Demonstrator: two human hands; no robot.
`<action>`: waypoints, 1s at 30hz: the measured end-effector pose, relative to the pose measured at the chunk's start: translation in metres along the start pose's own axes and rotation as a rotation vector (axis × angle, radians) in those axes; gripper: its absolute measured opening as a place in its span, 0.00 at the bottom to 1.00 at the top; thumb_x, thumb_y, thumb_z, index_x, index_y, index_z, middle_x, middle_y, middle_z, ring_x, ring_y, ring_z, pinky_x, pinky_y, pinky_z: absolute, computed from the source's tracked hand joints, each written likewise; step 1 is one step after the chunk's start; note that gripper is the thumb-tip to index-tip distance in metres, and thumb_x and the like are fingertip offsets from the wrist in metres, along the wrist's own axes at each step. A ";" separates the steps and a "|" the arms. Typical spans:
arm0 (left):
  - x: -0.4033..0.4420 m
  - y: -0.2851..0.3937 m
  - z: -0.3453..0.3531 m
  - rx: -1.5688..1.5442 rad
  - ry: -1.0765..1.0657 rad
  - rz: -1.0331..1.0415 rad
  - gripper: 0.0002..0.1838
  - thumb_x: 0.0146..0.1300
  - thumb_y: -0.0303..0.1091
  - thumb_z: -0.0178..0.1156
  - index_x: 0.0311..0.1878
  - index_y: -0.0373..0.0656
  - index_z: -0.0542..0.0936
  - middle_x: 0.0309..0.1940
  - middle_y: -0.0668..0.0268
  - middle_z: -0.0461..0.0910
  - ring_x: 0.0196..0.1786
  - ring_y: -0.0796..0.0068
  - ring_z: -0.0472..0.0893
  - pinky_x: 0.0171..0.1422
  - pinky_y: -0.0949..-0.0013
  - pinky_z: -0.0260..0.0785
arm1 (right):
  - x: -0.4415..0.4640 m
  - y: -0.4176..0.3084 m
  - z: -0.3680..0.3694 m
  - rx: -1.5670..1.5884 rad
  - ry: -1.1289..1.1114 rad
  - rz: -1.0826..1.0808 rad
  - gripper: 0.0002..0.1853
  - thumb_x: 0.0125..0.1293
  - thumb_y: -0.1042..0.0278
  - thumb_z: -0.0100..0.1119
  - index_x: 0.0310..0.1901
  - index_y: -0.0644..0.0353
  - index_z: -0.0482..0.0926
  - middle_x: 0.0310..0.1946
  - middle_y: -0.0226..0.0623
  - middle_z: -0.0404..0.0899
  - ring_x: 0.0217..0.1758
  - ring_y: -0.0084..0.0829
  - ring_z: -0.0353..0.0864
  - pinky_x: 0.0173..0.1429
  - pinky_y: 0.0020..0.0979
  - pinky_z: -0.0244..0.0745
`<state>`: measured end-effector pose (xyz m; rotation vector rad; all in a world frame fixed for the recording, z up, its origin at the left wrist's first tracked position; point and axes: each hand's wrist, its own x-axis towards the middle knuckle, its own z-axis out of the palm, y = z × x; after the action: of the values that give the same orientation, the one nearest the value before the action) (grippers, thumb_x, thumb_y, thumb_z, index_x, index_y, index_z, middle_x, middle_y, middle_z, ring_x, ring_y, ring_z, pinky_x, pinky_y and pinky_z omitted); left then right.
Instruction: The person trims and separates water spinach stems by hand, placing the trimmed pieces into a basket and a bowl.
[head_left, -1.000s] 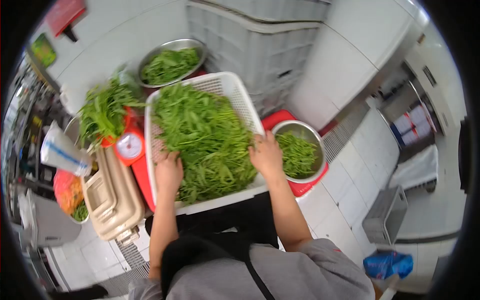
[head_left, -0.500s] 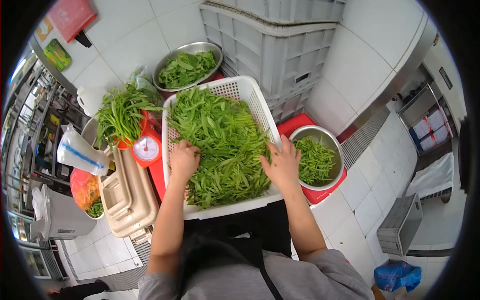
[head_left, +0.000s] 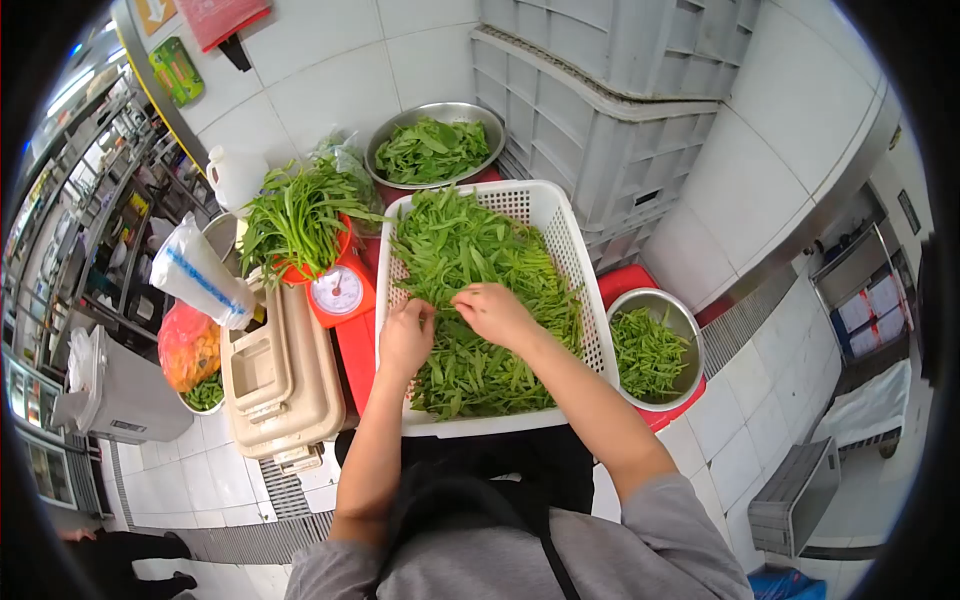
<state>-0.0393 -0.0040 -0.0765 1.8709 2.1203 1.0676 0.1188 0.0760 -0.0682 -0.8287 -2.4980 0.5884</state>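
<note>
1. Head view, far left of the working area: a beige lidded box [head_left: 315, 420] lies on the tiled floor. Just beside it, an orange scale [head_left: 336, 290] carries a loose leafy bunch [head_left: 300, 215].
2. Left hand [head_left: 404, 338] is over the left part of the basket, fingers drawn into a pinch, apparently on one end of a thin stalk [head_left: 443, 307].
3. Steel bowl [head_left: 478, 115], beyond the basket's far edge: loose leaves [head_left: 430, 150] fill much of it.
4. White basket [head_left: 490, 427], in front of the person: long leafy greens [head_left: 480, 370] cover nearly all its bottom, heaped, stems mostly toward the right wall.
5. Right hand [head_left: 495, 313] is above the middle of the heap, thumb and forefinger closed together, seemingly on the same stalk; fingertips near the left hand's.
6. Smaller steel bowl [head_left: 684, 318], right of the basket, on a red base [head_left: 665, 416]: short green pieces [head_left: 648, 350] inside, bare metal showing around them.
7. Progress, my judgement: partway. Shortened pieces and separate leaves lie in the two bowls; the basket's large heap looks mostly unworked, and the scale's bunch is whole.
</note>
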 end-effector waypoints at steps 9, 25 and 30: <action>-0.018 0.020 -0.038 -0.388 -0.027 -0.136 0.08 0.51 0.29 0.60 0.34 0.38 0.77 0.30 0.58 0.77 0.29 0.65 0.77 0.34 0.66 0.70 | -0.018 -0.021 -0.042 0.235 0.014 0.022 0.13 0.53 0.67 0.59 0.42 0.54 0.80 0.37 0.34 0.75 0.40 0.35 0.74 0.46 0.36 0.69; -0.012 0.046 -0.012 -0.219 -0.203 0.049 0.07 0.50 0.27 0.58 0.33 0.40 0.79 0.31 0.58 0.78 0.35 0.60 0.79 0.42 0.66 0.71 | -0.096 -0.006 -0.096 1.112 0.603 0.455 0.11 0.61 0.72 0.53 0.45 0.62 0.74 0.27 0.28 0.75 0.29 0.19 0.72 0.35 0.19 0.67; -0.003 0.064 0.041 0.090 -0.216 0.450 0.23 0.45 0.34 0.63 0.48 0.42 0.73 0.46 0.55 0.73 0.50 0.55 0.72 0.51 0.57 0.67 | -0.122 -0.006 -0.111 1.186 0.887 0.513 0.09 0.63 0.65 0.51 0.37 0.63 0.75 0.20 0.20 0.61 0.22 0.13 0.57 0.27 0.18 0.56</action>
<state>0.0354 0.0096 -0.0721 2.4549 1.6981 0.7954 0.2625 0.0219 -0.0081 -0.8902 -0.8451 1.2940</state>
